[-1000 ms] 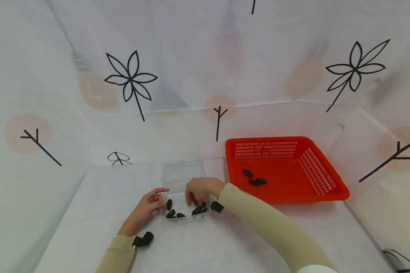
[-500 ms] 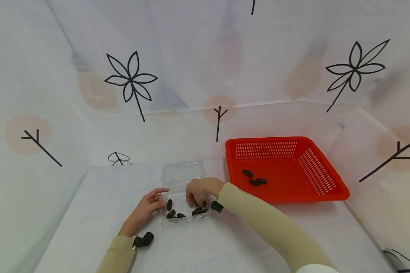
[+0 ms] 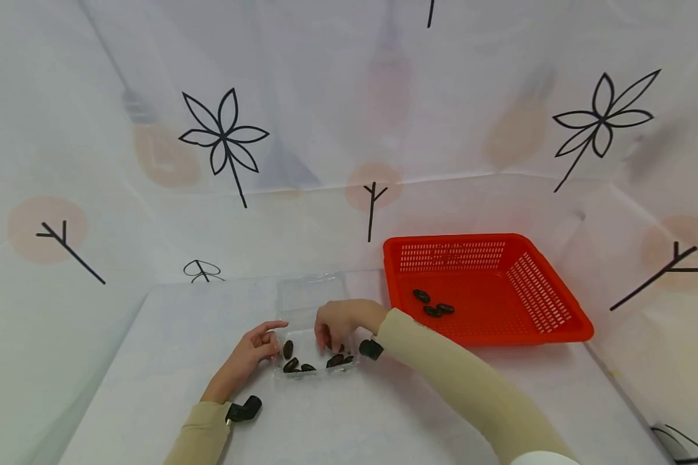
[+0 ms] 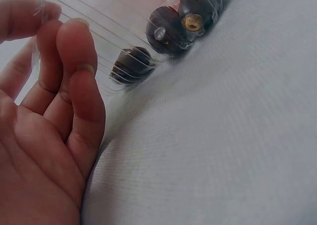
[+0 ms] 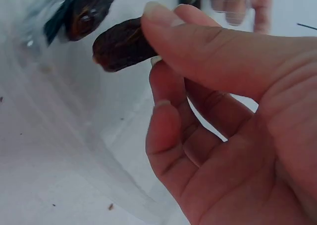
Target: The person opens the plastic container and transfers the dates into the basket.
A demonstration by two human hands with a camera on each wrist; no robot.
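A clear plastic container (image 3: pixel 313 373) lies open on the white surface, with several dark, date-like pieces (image 3: pixel 291 364) inside. At its left side, my left hand (image 3: pixel 250 352) holds the wall, index finger stretched along the rim; curled fingertips touch the clear plastic in the left wrist view. My right hand (image 3: pixel 340 321) is over the container's right part. In the right wrist view its thumb and fingers pinch one dark wrinkled piece (image 5: pixel 124 45), and another piece (image 5: pixel 91 9) lies beside it.
A red perforated basket (image 3: pixel 483 336) stands at the right, with several dark pieces (image 3: pixel 421 296) near its left side. The container's clear lid (image 3: pixel 311 290) is folded back toward the patterned cloth wall behind. Small crumbs (image 5: pixel 111 206) dot the white surface.
My right hand has lifted slightly, and a dark piece now shows at its fingertips. My left hand stays in place at the container's left side.
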